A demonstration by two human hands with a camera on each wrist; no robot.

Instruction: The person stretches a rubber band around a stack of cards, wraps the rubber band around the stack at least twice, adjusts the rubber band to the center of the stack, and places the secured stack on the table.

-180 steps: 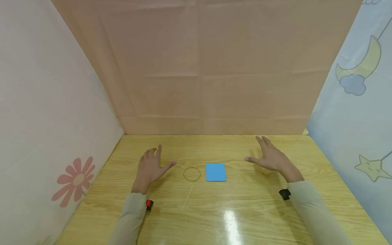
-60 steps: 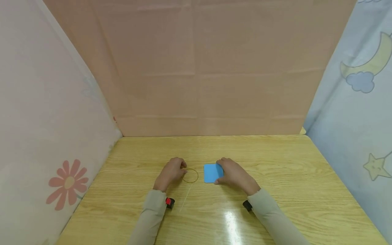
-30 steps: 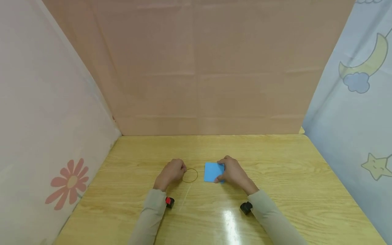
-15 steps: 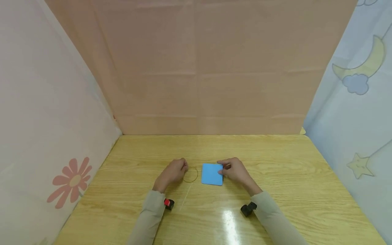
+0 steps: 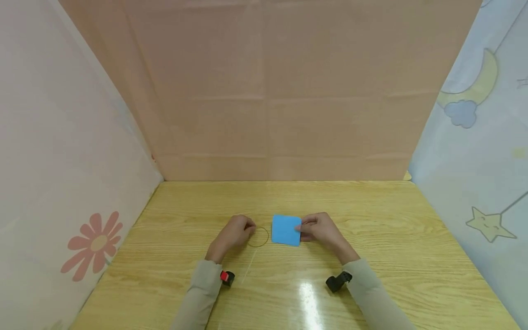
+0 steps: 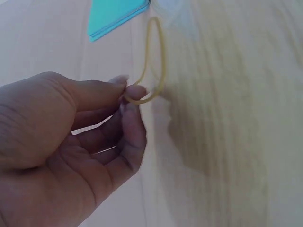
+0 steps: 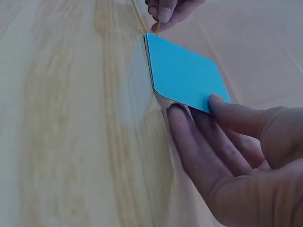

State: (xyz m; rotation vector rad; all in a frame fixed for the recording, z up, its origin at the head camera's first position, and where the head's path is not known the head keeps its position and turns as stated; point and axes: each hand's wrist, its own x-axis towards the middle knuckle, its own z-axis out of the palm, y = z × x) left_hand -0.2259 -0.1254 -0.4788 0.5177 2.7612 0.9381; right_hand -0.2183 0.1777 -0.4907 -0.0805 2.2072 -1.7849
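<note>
My left hand (image 5: 233, 234) pinches a thin yellow rubber band (image 6: 164, 56) between thumb and fingertips; the band's loop stands out to the right of the fingers. To its right is a thin stack of blue square cards (image 5: 285, 230) with rounded corners, whose layered edge shows in both wrist views. My right hand (image 5: 325, 230) grips the stack by its right edge, thumb on top and fingers underneath. The cards are tilted, raised at the held side in the right wrist view. A small gap separates band and cards in the head view.
The wooden table (image 5: 392, 256) bears a pale thin line (image 5: 249, 266) in front of the band and a bright glare nearer the front. A brown backdrop (image 5: 264, 114) rises at the rear edge, with patterned cloth walls left and right.
Both hands have come inward from their spread pose. The left has taken the rubber band's edge. The right has shifted its grasp on the cards to their right edge and lifted and tilted them.
</note>
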